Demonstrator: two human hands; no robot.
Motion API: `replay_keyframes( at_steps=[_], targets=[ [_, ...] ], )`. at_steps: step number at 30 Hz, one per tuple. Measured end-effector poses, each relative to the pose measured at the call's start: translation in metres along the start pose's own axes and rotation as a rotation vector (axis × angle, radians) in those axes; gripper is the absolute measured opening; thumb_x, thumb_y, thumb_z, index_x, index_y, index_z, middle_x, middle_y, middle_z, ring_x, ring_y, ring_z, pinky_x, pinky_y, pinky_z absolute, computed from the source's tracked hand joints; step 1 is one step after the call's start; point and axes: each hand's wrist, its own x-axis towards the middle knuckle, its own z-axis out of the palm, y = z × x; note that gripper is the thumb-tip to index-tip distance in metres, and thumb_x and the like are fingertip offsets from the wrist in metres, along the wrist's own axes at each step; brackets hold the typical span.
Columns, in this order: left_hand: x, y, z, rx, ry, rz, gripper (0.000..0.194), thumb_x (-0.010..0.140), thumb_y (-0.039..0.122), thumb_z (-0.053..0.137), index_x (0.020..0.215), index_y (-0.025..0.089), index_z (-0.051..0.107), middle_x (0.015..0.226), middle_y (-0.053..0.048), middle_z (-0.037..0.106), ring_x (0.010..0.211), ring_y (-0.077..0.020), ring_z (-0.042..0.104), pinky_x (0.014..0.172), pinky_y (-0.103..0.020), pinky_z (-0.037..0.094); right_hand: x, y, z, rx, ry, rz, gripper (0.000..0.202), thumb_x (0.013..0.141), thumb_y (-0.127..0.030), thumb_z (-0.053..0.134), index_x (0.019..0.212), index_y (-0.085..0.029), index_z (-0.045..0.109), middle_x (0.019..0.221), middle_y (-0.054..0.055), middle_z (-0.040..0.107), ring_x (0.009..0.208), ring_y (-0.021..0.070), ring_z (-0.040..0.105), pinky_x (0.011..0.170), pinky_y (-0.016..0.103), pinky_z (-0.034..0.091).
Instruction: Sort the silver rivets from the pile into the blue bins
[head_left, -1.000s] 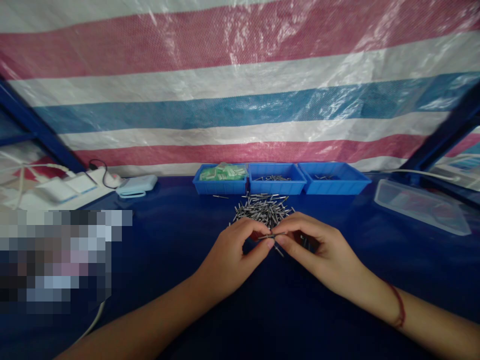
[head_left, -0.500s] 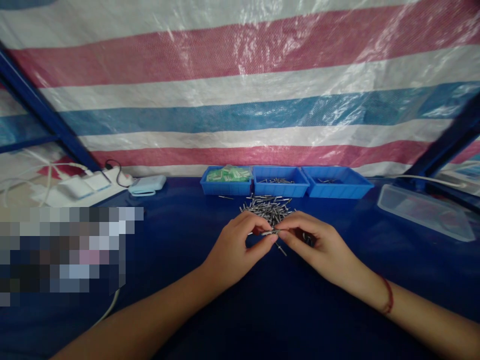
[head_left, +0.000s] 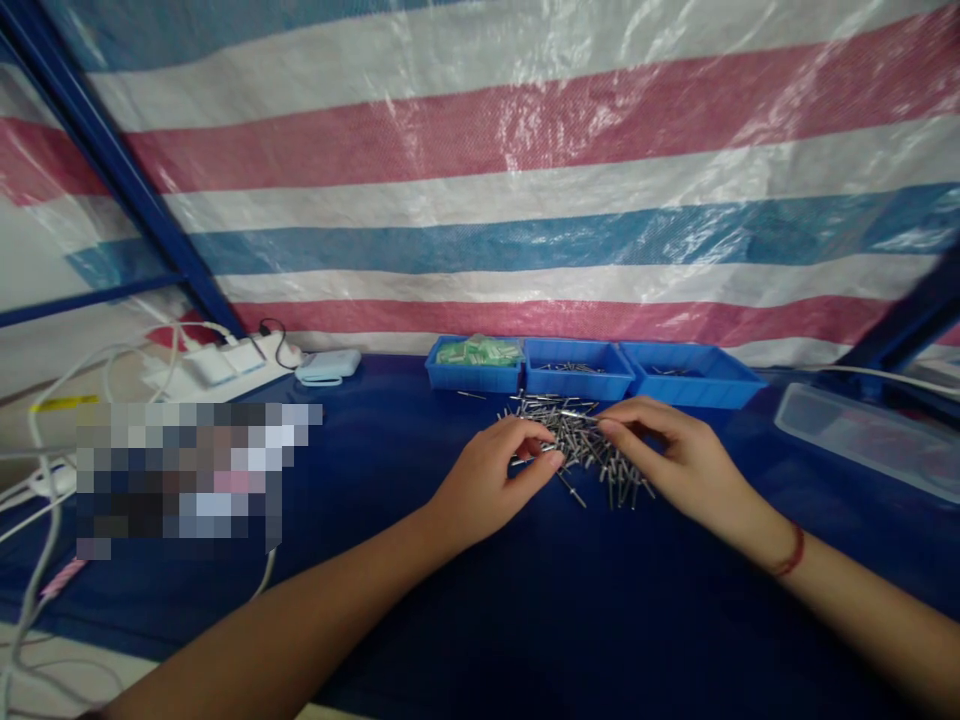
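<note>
Striped sheeting (head_left: 465,145) backs the worktop (head_left: 465,620); two bins (head_left: 577,385) at its far edge hold few pins (head_left: 571,367). Most remain heaped nearer, left hand (head_left: 491,482) loosely parted beside, right hand (head_left: 686,462) pinching one pin (head_left: 580,415).

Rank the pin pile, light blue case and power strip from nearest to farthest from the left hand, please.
1. Pin pile, beside the left hand
2. Light blue case, off to its left
3. Power strip, left of the case

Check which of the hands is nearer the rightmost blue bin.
Right. The right hand is just in front of the rightmost blue bin; the left hand is farther off, nearer the camera and well to the bin's left.
</note>
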Motion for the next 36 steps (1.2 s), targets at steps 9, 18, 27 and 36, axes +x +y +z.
replay_keyframes(
  at_steps=[9, 18, 27, 36],
  targets=[
    [-0.002, 0.001, 0.002, 0.019, -0.092, 0.018, 0.011, 0.088, 0.020, 0.048, 0.088, 0.018, 0.059, 0.083, -0.002, 0.062, 0.078, -0.0135, 0.059, 0.073, -0.028, 0.046, 0.018, 0.066, -0.064, -0.624, 0.416, 0.168, 0.026, 0.087, -0.038, 0.046, 0.075, -0.022, 0.062, 0.071, 0.008, 0.062, 0.065, 0.0212, 0.056, 0.058, 0.033, 0.039],
    [0.010, -0.011, -0.034, 0.424, -0.180, 0.111, 0.016, 0.087, 0.018, 0.044, 0.088, 0.018, 0.060, 0.085, -0.003, 0.063, 0.081, -0.0160, 0.058, 0.076, -0.029, 0.041, 0.015, 0.074, -0.060, -0.710, 0.264, 0.146, 0.030, 0.087, -0.041, 0.046, 0.078, -0.019, 0.064, 0.078, 0.013, 0.064, 0.063, 0.0207, 0.056, 0.057, 0.033, 0.037],
    [0.007, -0.023, -0.050, 0.435, -0.462, 0.019, 0.017, 0.082, 0.020, 0.049, 0.092, 0.020, 0.063, 0.090, -0.002, 0.060, 0.074, -0.0142, 0.059, 0.069, -0.026, 0.043, 0.010, 0.028, -0.024, -0.448, 0.048, 0.057, 0.019, 0.086, -0.032, 0.050, 0.085, -0.019, 0.064, 0.083, 0.006, 0.065, 0.066, 0.0183, 0.059, 0.060, 0.031, 0.045],
    [0.008, -0.024, -0.044, 0.320, -0.526, 0.048, 0.019, 0.090, 0.025, 0.048, 0.098, 0.022, 0.065, 0.097, -0.002, 0.057, 0.086, -0.0151, 0.058, 0.080, -0.027, 0.043, -0.006, -0.004, 0.009, -0.118, -0.231, -0.016, 0.016, 0.087, -0.025, 0.050, 0.090, -0.020, 0.065, 0.091, 0.005, 0.064, 0.073, 0.0145, 0.061, 0.061, 0.027, 0.048]
  ],
)
